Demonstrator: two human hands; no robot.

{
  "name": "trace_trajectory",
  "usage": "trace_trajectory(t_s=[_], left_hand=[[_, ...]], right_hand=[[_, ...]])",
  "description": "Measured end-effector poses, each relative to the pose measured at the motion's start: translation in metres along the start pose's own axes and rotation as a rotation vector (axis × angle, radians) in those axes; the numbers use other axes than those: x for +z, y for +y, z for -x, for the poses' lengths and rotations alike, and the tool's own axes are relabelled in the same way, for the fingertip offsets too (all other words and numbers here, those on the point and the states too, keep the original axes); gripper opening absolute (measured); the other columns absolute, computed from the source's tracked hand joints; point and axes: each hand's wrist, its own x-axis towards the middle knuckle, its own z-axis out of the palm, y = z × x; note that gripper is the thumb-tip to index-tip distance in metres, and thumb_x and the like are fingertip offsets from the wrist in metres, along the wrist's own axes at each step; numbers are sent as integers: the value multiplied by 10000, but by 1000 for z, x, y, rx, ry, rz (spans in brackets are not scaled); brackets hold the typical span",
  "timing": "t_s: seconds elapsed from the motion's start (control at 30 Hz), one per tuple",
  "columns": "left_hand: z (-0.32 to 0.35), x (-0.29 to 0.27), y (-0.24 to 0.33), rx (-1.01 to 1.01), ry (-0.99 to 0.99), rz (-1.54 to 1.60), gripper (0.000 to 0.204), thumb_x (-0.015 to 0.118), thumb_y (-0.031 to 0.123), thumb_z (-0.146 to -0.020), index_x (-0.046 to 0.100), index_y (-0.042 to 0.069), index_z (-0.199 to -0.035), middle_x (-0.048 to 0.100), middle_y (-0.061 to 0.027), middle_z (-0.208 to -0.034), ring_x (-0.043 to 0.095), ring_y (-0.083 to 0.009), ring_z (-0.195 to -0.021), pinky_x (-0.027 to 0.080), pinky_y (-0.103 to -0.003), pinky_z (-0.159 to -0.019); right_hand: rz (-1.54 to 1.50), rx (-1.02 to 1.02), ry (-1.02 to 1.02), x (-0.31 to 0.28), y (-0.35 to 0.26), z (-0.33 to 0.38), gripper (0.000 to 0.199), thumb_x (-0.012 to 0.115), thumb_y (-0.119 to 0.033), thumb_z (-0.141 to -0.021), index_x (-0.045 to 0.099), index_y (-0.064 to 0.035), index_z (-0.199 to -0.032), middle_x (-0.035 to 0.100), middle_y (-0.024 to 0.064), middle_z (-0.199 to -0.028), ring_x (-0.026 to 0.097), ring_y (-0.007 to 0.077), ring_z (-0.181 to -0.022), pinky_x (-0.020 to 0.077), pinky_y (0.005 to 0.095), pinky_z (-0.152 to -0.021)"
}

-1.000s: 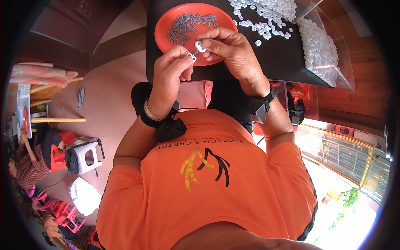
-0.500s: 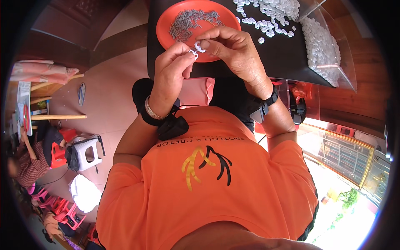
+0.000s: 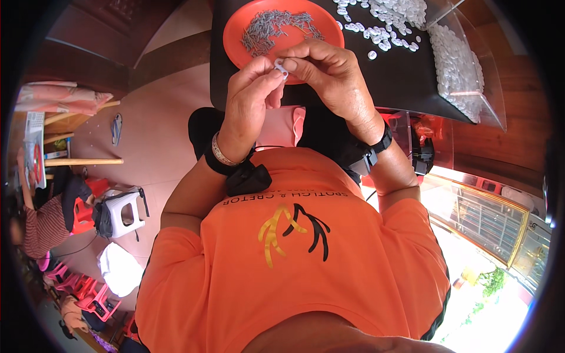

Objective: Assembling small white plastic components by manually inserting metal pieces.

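Observation:
Over the near edge of a round red plate (image 3: 234, 50), my left hand (image 3: 250, 100) and my right hand (image 3: 335, 79) meet fingertip to fingertip. Between them are small white plastic pieces (image 3: 282, 69), pinched by the thumb and fingers of both hands. Fingers cover most of these pieces, so I cannot tell how they fit together. A heap of thin grey nail-like pins (image 3: 262, 32) lies on the plate. Right of my right hand, many small white oval pieces (image 3: 385, 38) are scattered on the black tabletop (image 3: 406, 76).
A clear bin (image 3: 488, 109) full of white pieces stands at the table's right edge. On the floor to the left are a white stool (image 3: 126, 215), red stools (image 3: 97, 300) and a slipper (image 3: 116, 129). Another person (image 3: 44, 226) sits at far left.
The white pieces, one at each hand's fingertips and slightly apart before, are now drawn together. My hands have closed in on each other. The other person's arm has shifted.

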Motion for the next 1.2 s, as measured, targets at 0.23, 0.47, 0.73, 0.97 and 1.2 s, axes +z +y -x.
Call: trace_trajectory(t_s=[0.23, 0.47, 0.73, 0.97, 1.2], left_hand=[[-3, 4, 3, -5, 38, 118, 190, 505, 202, -874, 553, 38, -789, 523, -11, -625, 468, -72, -540, 365, -199, -518], [-6, 3, 0, -26, 27, 234, 188, 514, 206, -858, 563, 35, -796, 537, -19, -623, 471, -79, -507, 360, -198, -492], [-5, 3, 1, 3, 48, 167, 249, 490, 215, -856, 581, -15, -889, 504, -13, -608, 456, -83, -511, 351, -205, -477], [-1, 6, 4, 153, 47, -66, 230, 518, 213, -884, 541, 18, -765, 481, 2, -608, 414, -45, -545, 318, -194, -496], [-3, 1, 3, 221, -17, -150, 225, 478, 205, -907, 494, 30, -767, 468, 4, -630, 407, -55, -564, 324, -201, -514]], right_hand=[[189, -143, -20, 0, -5, 0, 290, 706, -42, -770, 640, -18, -1051, 633, 61, -924, 639, 134, -821, 521, 255, -722], [258, -138, -19, 0, -10, -1, 303, 733, -38, -712, 663, -48, -1007, 623, 55, -881, 636, 146, -786, 512, 249, -663], [324, -148, 7, 3, -18, 0, 322, 734, -47, -728, 638, -34, -1036, 630, 39, -842, 631, 108, -754, 505, 227, -622], [74, -16, 24, 5, -17, 6, 214, 665, 3, -802, 619, -7, -1011, 638, 24, -743, 617, 64, -676, 500, 197, -598], [-124, 81, -40, 4, -18, 7, 221, 630, 1, -831, 635, -14, -1051, 621, 1, -741, 597, 39, -682, 461, 169, -572]])
